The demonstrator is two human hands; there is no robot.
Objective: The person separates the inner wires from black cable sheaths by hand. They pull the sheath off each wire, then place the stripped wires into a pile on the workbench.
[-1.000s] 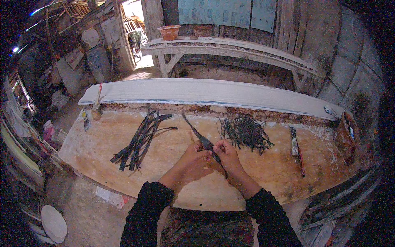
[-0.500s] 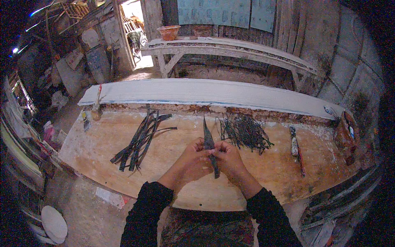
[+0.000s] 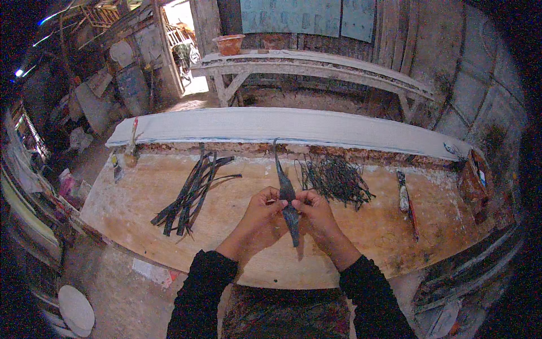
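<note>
Between both hands is a dark, flat strip [image 3: 287, 186], wide in the middle and tapering to a thin, curved far end; its near end hangs down over the board. My left hand [image 3: 264, 208] pinches its left edge, thumb and fingers closed. On the other edge, my right hand [image 3: 312, 208] pinches it in the same way, with the fingertips of both hands almost meeting. To the left lies a loose pile of dark flat strips [image 3: 192, 198]. Right of the held strip is a tangled heap of thin dark strands [image 3: 337, 182]. All of this is on a wooden board [image 3: 259, 265].
A long white plank [image 3: 282, 124] runs along the board's far edge, with a red-handled brush [image 3: 132, 138] at its left. A pale-wrapped tool [image 3: 403, 198] and red stick [image 3: 414, 220] lie right, near a brown container [image 3: 473, 183]. Behind, a bench [image 3: 316, 61] holds an orange bowl [image 3: 229, 45].
The strip's far end now reaches farther away and looks thinner and curved, and its middle appears more spread out. Both hands stay nearly in place, still pinching it.
</note>
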